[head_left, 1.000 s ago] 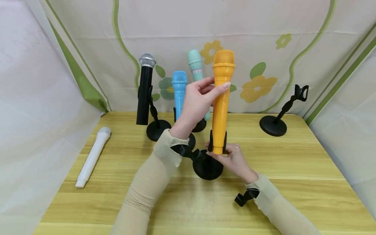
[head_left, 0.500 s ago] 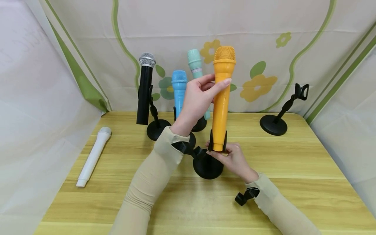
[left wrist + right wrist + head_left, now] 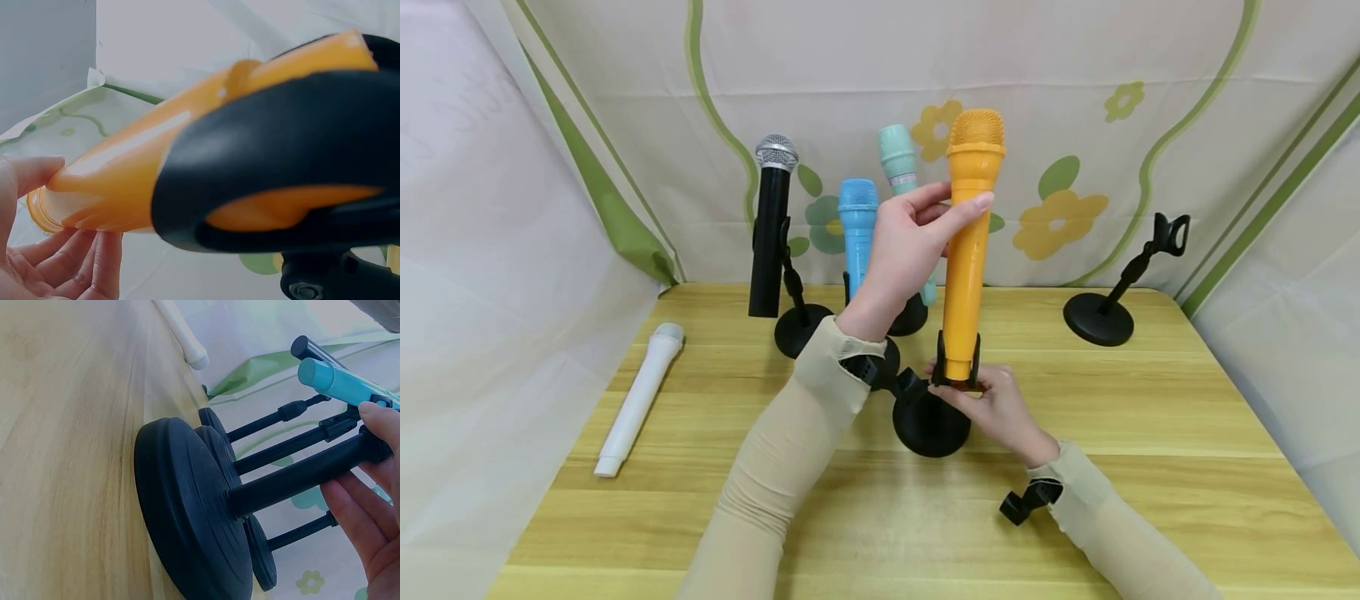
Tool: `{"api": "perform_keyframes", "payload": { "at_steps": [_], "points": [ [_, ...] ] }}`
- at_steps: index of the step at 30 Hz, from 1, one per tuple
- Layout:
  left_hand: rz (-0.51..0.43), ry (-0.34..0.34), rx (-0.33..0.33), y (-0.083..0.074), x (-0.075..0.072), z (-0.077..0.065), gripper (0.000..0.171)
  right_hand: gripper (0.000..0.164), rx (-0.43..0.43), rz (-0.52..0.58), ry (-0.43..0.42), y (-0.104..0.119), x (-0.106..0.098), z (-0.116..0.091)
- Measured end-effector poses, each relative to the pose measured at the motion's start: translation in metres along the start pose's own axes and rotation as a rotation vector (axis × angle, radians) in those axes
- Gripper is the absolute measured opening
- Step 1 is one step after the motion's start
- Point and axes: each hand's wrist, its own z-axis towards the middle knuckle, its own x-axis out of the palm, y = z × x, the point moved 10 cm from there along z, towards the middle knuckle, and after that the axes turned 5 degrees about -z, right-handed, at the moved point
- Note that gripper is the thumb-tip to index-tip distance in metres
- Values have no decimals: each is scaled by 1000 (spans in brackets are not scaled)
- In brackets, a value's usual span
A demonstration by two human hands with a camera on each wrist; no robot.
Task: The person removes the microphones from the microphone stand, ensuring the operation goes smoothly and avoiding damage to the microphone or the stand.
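Observation:
An orange microphone leans slightly, head up, with its lower end between the prongs of a black clip. My left hand grips its upper body below the mesh head, thumb in front and fingers behind. Beneath the clip, my right hand holds the upper part of the black microphone stand between thumb and fingers. The round base of that stand rests on the table. In the left wrist view the microphone's tail pokes out past the clip.
Behind the hands, a black microphone, a blue microphone and a mint microphone sit on stands. A white microphone lies on the table at the left. At the back right stands a bare microphone stand.
The orange microphone has slid upward a little within the clip, its tail now higher between the prongs. My left hand has risen with it; my right hand has stayed in place.

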Motion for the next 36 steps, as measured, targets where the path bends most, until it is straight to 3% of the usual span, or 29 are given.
{"api": "perform_keyframes", "payload": {
  "at_steps": [10,36],
  "points": [
    [-19,-1,-21,1,0,4,33,30,10,-7,11,32,-4,8],
    [-27,-47,-95,16,-6,17,38,26,-30,-41,-8,36,-5,7]
  ]
}}
